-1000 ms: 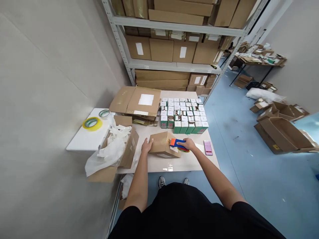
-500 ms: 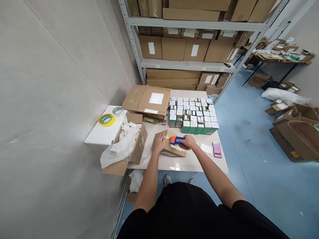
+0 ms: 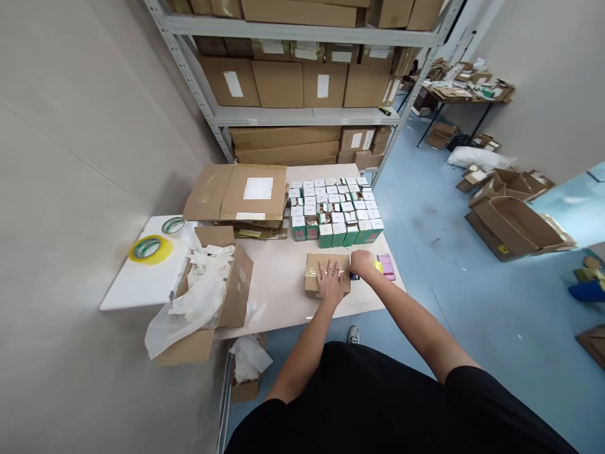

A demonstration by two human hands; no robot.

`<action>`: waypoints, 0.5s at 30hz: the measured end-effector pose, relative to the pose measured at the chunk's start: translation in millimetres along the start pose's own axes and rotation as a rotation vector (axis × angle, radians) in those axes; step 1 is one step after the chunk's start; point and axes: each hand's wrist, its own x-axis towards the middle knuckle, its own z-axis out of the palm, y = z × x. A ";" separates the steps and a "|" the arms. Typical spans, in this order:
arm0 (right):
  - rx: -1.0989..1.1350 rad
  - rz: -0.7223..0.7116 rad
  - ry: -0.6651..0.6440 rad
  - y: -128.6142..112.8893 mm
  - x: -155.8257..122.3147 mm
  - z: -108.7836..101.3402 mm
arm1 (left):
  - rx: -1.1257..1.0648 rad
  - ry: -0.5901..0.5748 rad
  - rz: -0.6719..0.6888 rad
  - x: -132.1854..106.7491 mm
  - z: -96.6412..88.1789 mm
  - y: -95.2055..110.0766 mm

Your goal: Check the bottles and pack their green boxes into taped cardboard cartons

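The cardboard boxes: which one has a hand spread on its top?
The small box with tape across its top: the person's left hand lies spread there, with none on the others.

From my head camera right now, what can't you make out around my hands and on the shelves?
In the head view:
- Blue tool: mostly hidden by your right hand.
- Small carton: contents hidden by its taped top, partly covered by your left hand.
- Phone: screen text too small to read.
- Top-shelf boxes: cut off by the picture's upper edge.
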 end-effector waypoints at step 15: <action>0.322 0.260 -0.064 127.5 -17.4 183.7 | 0.489 -0.019 0.048 0.8 5.3 24.8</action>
